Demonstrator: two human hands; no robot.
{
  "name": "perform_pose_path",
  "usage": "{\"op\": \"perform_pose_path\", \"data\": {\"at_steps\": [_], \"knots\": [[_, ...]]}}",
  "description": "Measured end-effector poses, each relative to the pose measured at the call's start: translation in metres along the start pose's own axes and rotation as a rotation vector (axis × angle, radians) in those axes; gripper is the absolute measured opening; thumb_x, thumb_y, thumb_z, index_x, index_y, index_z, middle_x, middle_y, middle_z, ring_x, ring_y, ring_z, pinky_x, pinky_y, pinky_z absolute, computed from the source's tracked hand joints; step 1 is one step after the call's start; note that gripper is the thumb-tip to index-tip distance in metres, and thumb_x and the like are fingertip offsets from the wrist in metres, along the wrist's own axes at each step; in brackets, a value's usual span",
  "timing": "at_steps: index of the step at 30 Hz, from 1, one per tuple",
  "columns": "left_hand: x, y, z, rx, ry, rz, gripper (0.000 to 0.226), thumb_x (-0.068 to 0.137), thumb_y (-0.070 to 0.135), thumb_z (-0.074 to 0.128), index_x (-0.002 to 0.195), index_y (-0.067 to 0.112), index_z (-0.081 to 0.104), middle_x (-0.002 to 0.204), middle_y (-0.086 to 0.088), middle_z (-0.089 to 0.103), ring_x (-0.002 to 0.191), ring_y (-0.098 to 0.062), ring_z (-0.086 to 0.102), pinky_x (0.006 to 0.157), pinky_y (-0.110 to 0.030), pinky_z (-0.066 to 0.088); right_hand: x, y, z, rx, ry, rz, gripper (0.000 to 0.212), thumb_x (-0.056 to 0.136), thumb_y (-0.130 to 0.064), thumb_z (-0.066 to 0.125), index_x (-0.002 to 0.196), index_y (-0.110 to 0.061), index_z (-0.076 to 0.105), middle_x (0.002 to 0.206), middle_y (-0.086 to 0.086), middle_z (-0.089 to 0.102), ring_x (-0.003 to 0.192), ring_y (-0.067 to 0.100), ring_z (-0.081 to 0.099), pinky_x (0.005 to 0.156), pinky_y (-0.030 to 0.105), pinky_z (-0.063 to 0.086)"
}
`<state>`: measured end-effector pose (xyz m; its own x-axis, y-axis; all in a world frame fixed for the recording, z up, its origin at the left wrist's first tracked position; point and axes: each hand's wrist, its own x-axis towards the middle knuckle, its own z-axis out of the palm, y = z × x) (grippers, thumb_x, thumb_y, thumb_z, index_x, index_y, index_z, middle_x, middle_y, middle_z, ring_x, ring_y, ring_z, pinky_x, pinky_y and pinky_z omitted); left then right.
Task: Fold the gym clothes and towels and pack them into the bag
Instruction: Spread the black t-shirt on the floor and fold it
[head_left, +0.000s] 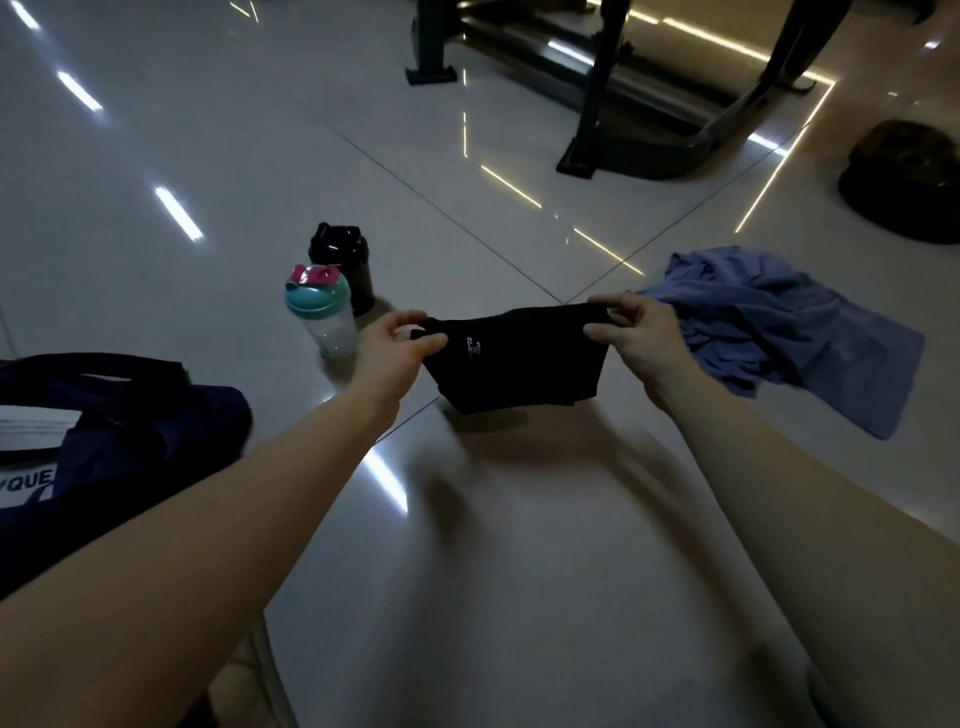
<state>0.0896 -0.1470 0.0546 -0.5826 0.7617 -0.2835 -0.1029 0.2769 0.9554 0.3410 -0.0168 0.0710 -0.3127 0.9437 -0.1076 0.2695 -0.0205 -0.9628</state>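
Tiled floor (493, 545), glossy, carries everything; none of its edges are in view. Dark exercise frame (597, 104) stands at the far side, feet on the tiles. Navy bag (130, 431) lies at the near left, something white showing in its mouth, handle on top. Crumpled blue cloth (769, 322) is heaped at the right, unfolded, shirt or towel unclear. Dark rounded lump (904, 182) sits far right, too dim to identify. Black garment (514, 358), small pale logo facing up, hangs in the middle with its bottom edge touching or just above the floor. Two bottles stand left of it, well short of the bag: a black bottle (345, 260) behind, a teal-lidded bottle (322, 317) in front, touching or nearly so. Left hand (395, 353) pinches the garment's top left corner, right hand (639, 338) its top right corner, thumbs in front, top edge taut between them. Judged step: folding this piece. Best keep the edge level, lay it flat on the bare tiles nearer the body, match corners, smooth each crease. Open room is widest there; a swing left risks tipping the bottles, and right runs into the blue cloth.
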Motion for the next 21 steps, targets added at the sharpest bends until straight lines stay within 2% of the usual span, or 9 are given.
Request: {"op": "perform_pose_path", "data": {"at_steps": [3, 5, 7, 9, 12, 14, 16, 19, 21], "knots": [[-0.01, -0.022, -0.011, 0.033, -0.052, -0.018, 0.043, 0.083, -0.002, 0.076, 0.123, 0.012, 0.065, 0.096, 0.003, 0.074, 0.087, -0.004, 0.071, 0.081, -0.017, 0.05, -0.011, 0.023, 0.001, -0.04, 0.012, 0.039, 0.031, 0.083, 0.014, 0.068, 0.11, -0.001, 0.066, 0.104, 0.01, 0.066, 0.102, 0.016, 0.064, 0.074, 0.015, 0.052], [-0.023, -0.045, -0.016, 0.096, -0.092, -0.08, 0.043, 0.082, -0.001, 0.078, 0.122, 0.013, 0.067, 0.095, 0.002, 0.074, 0.093, -0.01, 0.072, 0.083, -0.018, 0.05, -0.026, 0.049, 0.001, -0.125, 0.002, 0.134, 0.024, 0.079, 0.011, 0.073, 0.099, -0.002, 0.065, 0.105, 0.016, 0.067, 0.102, 0.026, 0.064, 0.079, 0.032, 0.055], [-0.038, -0.068, -0.019, 0.168, -0.133, -0.149, 0.041, 0.081, 0.0, 0.08, 0.118, 0.013, 0.07, 0.088, -0.001, 0.073, 0.077, -0.001, 0.069, 0.071, -0.01, 0.049, -0.047, 0.076, 0.001, -0.222, -0.031, 0.255, 0.024, 0.075, 0.008, 0.078, 0.092, -0.003, 0.064, 0.099, 0.021, 0.068, 0.092, 0.031, 0.066, 0.078, 0.04, 0.056], [-0.052, -0.09, -0.02, 0.223, -0.174, -0.217, 0.036, 0.08, -0.001, 0.08, 0.113, 0.011, 0.071, 0.08, -0.006, 0.07, 0.054, 0.003, 0.06, 0.056, -0.007, 0.046, -0.072, 0.096, 0.001, -0.249, -0.071, 0.354, 0.028, 0.072, 0.013, 0.078, 0.088, -0.003, 0.061, 0.09, 0.019, 0.066, 0.079, 0.028, 0.064, 0.065, 0.029, 0.052], [-0.07, -0.121, -0.025, 0.296, -0.217, -0.319, 0.033, 0.08, -0.002, 0.08, 0.11, 0.008, 0.071, 0.08, -0.01, 0.067, 0.055, -0.006, 0.058, 0.048, -0.011, 0.044, -0.107, 0.113, 0.004, -0.192, -0.093, 0.486, 0.032, 0.073, 0.022, 0.071, 0.091, 0.001, 0.057, 0.078, 0.018, 0.06, 0.054, 0.019, 0.06, 0.043, 0.018, 0.046], [-0.079, -0.136, -0.027, 0.299, -0.233, -0.392, 0.031, 0.079, -0.004, 0.079, 0.107, 0.006, 0.069, 0.085, -0.015, 0.066, 0.059, -0.012, 0.063, 0.052, -0.018, 0.052, -0.124, 0.121, 0.004, -0.173, -0.084, 0.577, 0.032, 0.076, 0.024, 0.067, 0.097, 0.002, 0.055, 0.074, 0.017, 0.058, 0.041, 0.011, 0.057, 0.037, 0.018, 0.041], [-0.088, -0.147, -0.027, 0.281, -0.245, -0.457, 0.032, 0.078, -0.006, 0.079, 0.103, 0.005, 0.063, 0.087, -0.022, 0.066, 0.063, -0.02, 0.066, 0.057, -0.027, 0.059, -0.133, 0.13, 0.003, -0.22, -0.13, 0.648, 0.033, 0.078, 0.017, 0.07, 0.1, -0.004, 0.056, 0.071, 0.014, 0.058, 0.045, 0.016, 0.056, 0.04, 0.019, 0.041], [-0.096, -0.157, -0.027, 0.308, -0.264, -0.488, 0.035, 0.081, 0.001, 0.08, 0.1, 0.01, 0.052, 0.082, -0.018, 0.069, 0.056, -0.024, 0.068, 0.035, -0.019, 0.038, -0.144, 0.139, 0.003, -0.196, -0.178, 0.757, 0.028, 0.083, -0.007, 0.079, 0.098, -0.009, 0.055, 0.071, 0.012, 0.06, 0.051, 0.022, 0.059, 0.048, 0.027, 0.049], [-0.098, -0.164, -0.028, 0.351, -0.292, -0.505, 0.029, 0.085, 0.009, 0.078, 0.104, 0.002, 0.057, 0.079, -0.017, 0.074, 0.056, -0.024, 0.07, 0.036, -0.017, 0.032, -0.15, 0.143, 0.005, -0.184, -0.165, 0.797, 0.03, 0.087, -0.022, 0.079, 0.096, -0.007, 0.055, 0.071, 0.016, 0.061, 0.054, 0.028, 0.063, 0.053, 0.038, 0.055]]}}
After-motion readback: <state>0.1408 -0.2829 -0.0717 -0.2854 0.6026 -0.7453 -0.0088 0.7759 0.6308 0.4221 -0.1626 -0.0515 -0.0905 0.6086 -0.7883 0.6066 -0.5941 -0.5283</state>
